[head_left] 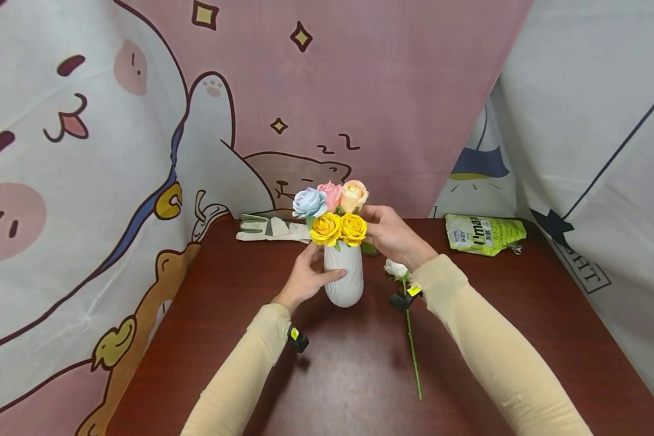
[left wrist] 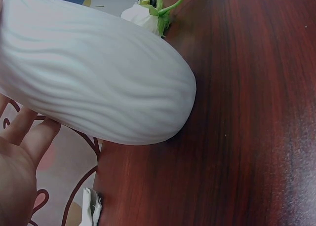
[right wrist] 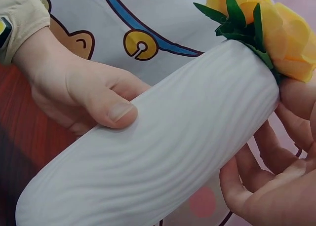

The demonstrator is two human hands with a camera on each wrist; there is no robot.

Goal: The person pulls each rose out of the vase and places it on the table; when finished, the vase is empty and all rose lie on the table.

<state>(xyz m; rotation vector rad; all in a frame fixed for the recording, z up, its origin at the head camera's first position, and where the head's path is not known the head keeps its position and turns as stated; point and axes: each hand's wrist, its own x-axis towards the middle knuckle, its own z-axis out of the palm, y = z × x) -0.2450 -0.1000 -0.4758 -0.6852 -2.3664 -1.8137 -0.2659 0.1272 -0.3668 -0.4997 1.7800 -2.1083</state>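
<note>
- Pointing its mouth upward and its rounded base down, the white vase point(head_left: 344, 278) is near the middle of the table point(head_left: 354, 375); its long axis runs close to vertical in the head view, and whether the base touches the wood cannot be told.
- Of the 2 hands, the left hand point(head_left: 305, 278) grips the vase, thumb across the wall and fingers round the far side.
- The right hand point(head_left: 395, 236) is by the rim and blooms, fingers bent; whether it pinches anything cannot be told.
- Above the rim sit 2 yellow roses point(head_left: 325, 229), with a blue rose point(head_left: 309, 203), a pink rose point(head_left: 330, 195) and a cream rose point(head_left: 354, 196) behind.
- A white rose point(head_left: 396, 268) lies right of the vase, stem toward the person.
- The right wrist view shows green leaves point(right wrist: 257, 31) at the rim; the left wrist view shows the ridged base but no vase blooms.
</note>
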